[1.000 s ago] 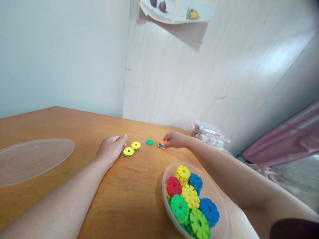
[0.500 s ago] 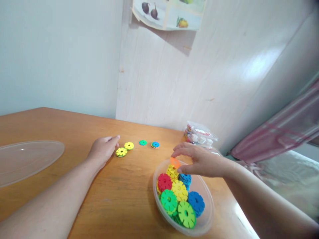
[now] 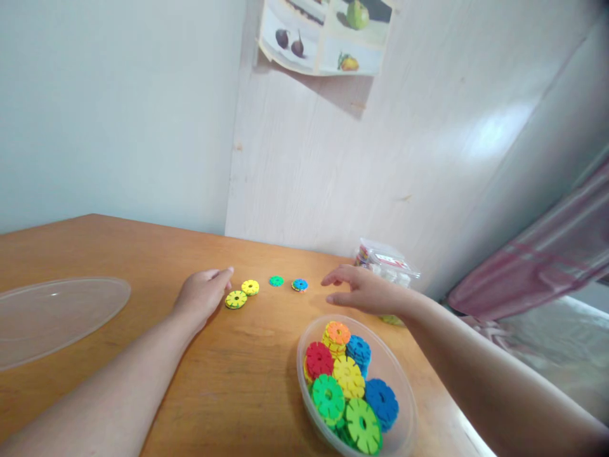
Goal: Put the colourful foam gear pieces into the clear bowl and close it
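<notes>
My left hand rests flat on the wooden table, fingertips beside a yellow disc. Past it lie another yellow disc, a green disc and a blue disc in a row. My right hand hovers empty, fingers spread, just beyond the clear plastic bowl. The bowl holds several toothed discs in red, yellow, green and blue, with an orange disc lying on top.
A clear plastic lid lies at the left of the table. A small clear box of small items stands by the wall behind my right hand. A fruit poster hangs above. Pink fabric is at the right.
My right hand picked the orange disc off the blue one in the row, carried it to the bowl, dropped it on the pile and moved away empty. The left hand stayed put.
</notes>
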Tool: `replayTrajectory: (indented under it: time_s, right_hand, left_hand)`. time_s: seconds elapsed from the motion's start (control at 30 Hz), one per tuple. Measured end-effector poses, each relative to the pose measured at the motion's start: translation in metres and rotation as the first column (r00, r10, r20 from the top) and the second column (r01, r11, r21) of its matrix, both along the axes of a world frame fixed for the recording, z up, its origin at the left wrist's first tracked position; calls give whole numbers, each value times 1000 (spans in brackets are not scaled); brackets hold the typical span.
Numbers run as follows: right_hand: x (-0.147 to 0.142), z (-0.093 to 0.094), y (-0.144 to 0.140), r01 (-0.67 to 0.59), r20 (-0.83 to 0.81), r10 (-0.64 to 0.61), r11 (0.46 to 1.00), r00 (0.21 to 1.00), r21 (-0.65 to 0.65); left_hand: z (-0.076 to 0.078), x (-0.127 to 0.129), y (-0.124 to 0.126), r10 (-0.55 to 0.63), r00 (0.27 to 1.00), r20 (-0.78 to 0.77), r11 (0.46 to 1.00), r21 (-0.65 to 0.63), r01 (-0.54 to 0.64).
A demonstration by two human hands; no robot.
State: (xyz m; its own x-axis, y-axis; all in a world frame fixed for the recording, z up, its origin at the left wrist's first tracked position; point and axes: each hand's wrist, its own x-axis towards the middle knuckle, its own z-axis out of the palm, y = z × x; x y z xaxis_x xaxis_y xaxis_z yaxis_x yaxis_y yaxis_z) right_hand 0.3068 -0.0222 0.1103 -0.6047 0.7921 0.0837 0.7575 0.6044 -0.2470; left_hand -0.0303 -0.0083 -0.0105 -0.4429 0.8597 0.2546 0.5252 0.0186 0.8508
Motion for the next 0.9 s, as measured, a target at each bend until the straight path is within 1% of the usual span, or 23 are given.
replayTrajectory:
  time_s: [0.07,0.17,0.23,0.33,0.43,0.53,0.73,0.9]
  right_hand:
    - [-11,-11,29,29,9,-29,999,1000,-29]
    - [-25,-28,68,107,38,-104,990,994,-92]
    - [-34,-39,86,138,83,-128,982,988,-126]
    - [-45,-52,104,139,144,-119,981,982,-137]
    - [-52,-60,112,109,199,-88,989,976,-95]
    - [-56,-62,115,83,228,-66,994,971,-64]
    - [-53,-59,111,76,224,-60,995,973,-60]
    - [-41,-53,106,82,159,-73,995,985,-52]
  left_hand:
    - [0,0,0,1,1000,-3,1000,3,-1]
    - [-1,0,1,4,1000,4,1000,4,-4]
    - [-2,1,0,3,1000,6,1000,6,-3]
    - [-3,1,0,1,1000,-2,1000,4,-1]
    - [-4,1,0,4,1000,-4,1000,1,-4]
    - [-5,0,0,7,1000,-5,1000,3,-7]
    - [-3,0,0,0,1000,-4,1000,5,0]
    - [-1,1,0,7,1000,1,1000,-8,-7]
